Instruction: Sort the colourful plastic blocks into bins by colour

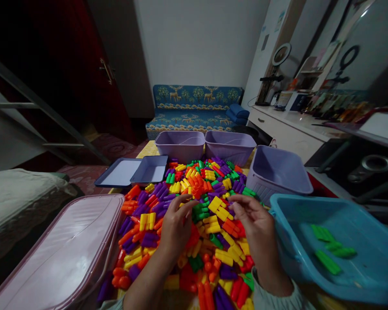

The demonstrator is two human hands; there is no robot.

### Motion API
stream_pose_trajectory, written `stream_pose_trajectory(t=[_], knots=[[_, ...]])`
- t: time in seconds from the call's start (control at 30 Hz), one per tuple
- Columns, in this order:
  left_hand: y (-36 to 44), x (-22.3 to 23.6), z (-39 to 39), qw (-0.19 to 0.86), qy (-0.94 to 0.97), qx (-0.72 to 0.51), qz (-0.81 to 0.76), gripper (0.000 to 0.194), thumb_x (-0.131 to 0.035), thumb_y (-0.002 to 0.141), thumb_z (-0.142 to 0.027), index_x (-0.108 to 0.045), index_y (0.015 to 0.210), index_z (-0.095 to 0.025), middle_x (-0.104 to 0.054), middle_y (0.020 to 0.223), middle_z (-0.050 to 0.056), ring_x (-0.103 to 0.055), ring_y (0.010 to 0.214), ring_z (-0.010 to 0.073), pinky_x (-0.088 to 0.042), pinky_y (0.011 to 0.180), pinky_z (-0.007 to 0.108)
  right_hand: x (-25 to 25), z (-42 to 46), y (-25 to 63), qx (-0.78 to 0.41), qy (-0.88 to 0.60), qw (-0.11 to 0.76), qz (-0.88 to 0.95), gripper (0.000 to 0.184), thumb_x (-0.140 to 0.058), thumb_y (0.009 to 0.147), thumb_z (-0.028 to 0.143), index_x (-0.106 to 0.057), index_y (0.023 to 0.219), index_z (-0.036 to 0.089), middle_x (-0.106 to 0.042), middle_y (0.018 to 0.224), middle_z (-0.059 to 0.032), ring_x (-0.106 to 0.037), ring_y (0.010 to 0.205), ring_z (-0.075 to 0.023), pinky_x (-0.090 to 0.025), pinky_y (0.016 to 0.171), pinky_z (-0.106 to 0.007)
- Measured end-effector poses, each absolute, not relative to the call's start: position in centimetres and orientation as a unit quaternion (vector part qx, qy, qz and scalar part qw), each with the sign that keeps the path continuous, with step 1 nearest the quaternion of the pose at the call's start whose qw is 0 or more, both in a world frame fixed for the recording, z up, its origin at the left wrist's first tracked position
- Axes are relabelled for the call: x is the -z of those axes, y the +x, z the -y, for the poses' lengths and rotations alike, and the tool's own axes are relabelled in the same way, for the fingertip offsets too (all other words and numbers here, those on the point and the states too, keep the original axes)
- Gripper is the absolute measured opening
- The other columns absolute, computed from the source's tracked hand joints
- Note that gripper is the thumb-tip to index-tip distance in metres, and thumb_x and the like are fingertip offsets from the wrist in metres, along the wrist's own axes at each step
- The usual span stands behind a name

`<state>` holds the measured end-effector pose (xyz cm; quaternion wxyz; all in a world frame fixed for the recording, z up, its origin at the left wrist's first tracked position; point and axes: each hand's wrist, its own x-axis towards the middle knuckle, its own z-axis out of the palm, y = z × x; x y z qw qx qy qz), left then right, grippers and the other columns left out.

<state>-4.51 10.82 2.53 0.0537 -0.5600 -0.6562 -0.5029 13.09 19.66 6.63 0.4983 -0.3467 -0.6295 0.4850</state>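
fingers [186, 208] of my left hand [174, 224] bend loosely, those of my right hand [257, 221] sit narrower; i can't tell whether either grips anything. yellow blocks [218, 206] lie between, just inward of the right, the nearer hand, their row slanting towards its wrist. outward of it, a blue tub [310, 199].

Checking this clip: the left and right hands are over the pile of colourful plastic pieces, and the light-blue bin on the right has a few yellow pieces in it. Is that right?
Not quite: the pieces in the light-blue bin are green, not yellow, as the head view shows. The left hand and right hand are indeed over the colourful pile.
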Motion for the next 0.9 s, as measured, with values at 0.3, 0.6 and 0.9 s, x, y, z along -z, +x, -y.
stream_pose_trajectory(t=[0.3, 0.6, 0.9], knots=[[-4.4, -3.2, -10.7, 0.086, -0.599, 0.519, 0.604, 0.026, -0.053, 0.088, -0.008, -0.069, 0.102, -0.023, -0.069, 0.106, 0.008, -0.062, 0.099, 0.0214, -0.051, 0.085, 0.037, -3.9, -20.9, 11.8, -0.098, -0.356, 0.349, 0.862, 0.054, -0.066, 0.082, 0.018, -0.056, 0.135, 0.024, -0.068, 0.119, -0.0108, -0.058, 0.107, -0.0329, -0.049, 0.09, -0.053], [-4.1, -3.3, -10.4, 0.043, -0.581, 0.528, 0.618, 0.034, -0.064, 0.087, -0.023, -0.063, 0.121, -0.023, -0.069, 0.109, 0.01, -0.063, 0.103, 0.024, -0.051, 0.089, 0.039, -4.6, -19.5, 10.5, -0.31, -0.311, 0.432, 0.787, 0.032, -0.056, 0.09, 0.02, -0.063, 0.121, 0.024, -0.066, 0.115, -0.0088, -0.064, 0.101, -0.0229, -0.055, 0.083, -0.037], [-3.8, -3.3, -10.6, -0.035, -0.617, 0.528, 0.583, 0.026, -0.06, 0.09, -0.025, -0.065, 0.116, -0.02, -0.071, 0.11, 0.012, -0.066, 0.103, 0.0239, -0.052, 0.09, 0.038, -4.6, -17.5, 9.6, -0.511, -0.243, 0.478, 0.672, 0.014, -0.065, 0.086, 0.027, -0.062, 0.099, 0.023, -0.065, 0.097, -0.0037, -0.065, 0.09, -0.0179, -0.056, 0.075, -0.028]])
